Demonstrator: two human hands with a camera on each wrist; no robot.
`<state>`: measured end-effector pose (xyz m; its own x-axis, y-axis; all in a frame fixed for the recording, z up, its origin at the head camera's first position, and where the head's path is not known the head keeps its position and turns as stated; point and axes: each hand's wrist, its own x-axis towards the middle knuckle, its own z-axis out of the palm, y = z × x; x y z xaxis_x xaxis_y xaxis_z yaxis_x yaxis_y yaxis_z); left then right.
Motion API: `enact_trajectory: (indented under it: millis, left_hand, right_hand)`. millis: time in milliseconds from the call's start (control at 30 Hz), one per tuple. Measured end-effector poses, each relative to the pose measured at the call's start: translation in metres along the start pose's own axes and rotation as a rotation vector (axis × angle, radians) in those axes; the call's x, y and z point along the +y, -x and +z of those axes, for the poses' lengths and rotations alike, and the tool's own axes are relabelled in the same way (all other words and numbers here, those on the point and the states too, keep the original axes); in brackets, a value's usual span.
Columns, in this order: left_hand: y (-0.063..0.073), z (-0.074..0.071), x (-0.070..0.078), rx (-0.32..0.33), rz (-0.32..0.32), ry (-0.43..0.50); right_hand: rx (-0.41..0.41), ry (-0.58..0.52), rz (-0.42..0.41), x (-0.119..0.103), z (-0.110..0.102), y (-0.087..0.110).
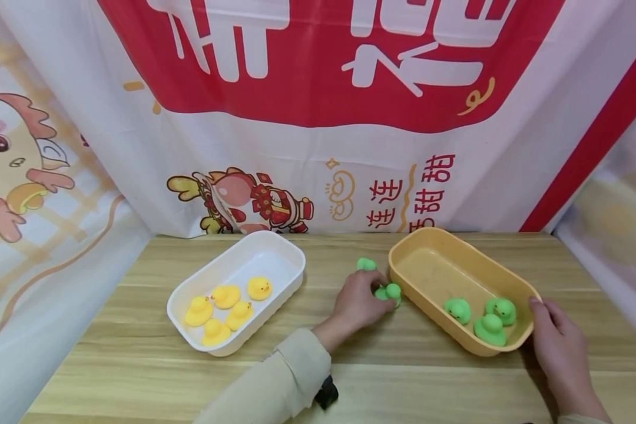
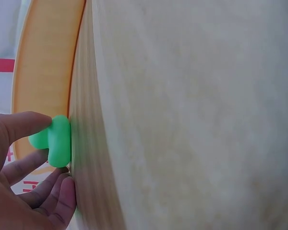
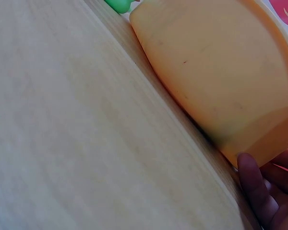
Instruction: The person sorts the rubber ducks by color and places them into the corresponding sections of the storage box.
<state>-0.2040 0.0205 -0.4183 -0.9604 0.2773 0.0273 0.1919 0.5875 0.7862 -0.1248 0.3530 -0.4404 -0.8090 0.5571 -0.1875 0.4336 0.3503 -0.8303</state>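
In the head view my left hand (image 1: pixel 361 299) pinches a green rubber duck (image 1: pixel 393 292) on the table beside the orange tub. The left wrist view shows the thumb and a finger on either side of this duck (image 2: pixel 60 141), close against the tub's wall. Another green duck (image 1: pixel 366 264) sits just beyond that hand. My right hand (image 1: pixel 562 344) grips the near right end of the orange tub (image 1: pixel 429 268), its thumb at the rim. Three green ducks (image 1: pixel 490 330) lie inside the tub at that end. Low fingers touch the tub's outer wall (image 3: pixel 216 86) in the right wrist view.
To the left stands a white tub (image 1: pixel 270 256) holding several yellow rubber ducks (image 1: pixel 225 297). Both tubs rest on a wooden table (image 1: pixel 153 365). A printed cloth (image 1: pixel 318 106) hangs along the table's back edge, with more cloth at both sides.
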Motion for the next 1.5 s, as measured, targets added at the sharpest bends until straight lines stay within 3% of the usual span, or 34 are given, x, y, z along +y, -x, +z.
enact_trajectory:
  millis: [100,200,433,700,833,1200,1333,1500]
  left_hand:
    - [-0.009,0.012,-0.016,0.020,0.030,-0.036]
    - [-0.012,0.017,-0.022,0.034,0.052,-0.056]
    - [0.004,0.002,0.000,0.020,-0.004,0.012]
    - [0.007,0.002,-0.006,0.051,0.038,0.038]
    - [0.008,0.001,-0.004,0.036,-0.010,0.067]
    - [0.005,0.001,-0.001,0.009,-0.038,0.061]
    - [0.005,-0.003,-0.001,0.062,-0.054,0.134]
    - [0.007,-0.018,0.013,0.181,-0.044,0.286]
  right_hand:
    - [0.007,0.003,0.000,0.001,0.000,0.000]
    - [0.013,0.006,0.004,0.001,0.000,0.000]
    - [0.016,0.013,-0.005,0.002,0.001,0.001]
    - [0.032,0.016,-0.014,0.002,0.003,0.001]
    - [0.024,0.025,-0.019,0.000,0.003,0.001]
    - [0.017,0.028,-0.009,0.002,0.001,0.002]
    - [0.016,0.022,-0.001,0.003,0.002,0.003]
    - [-0.002,0.007,-0.007,0.002,0.001,0.002]
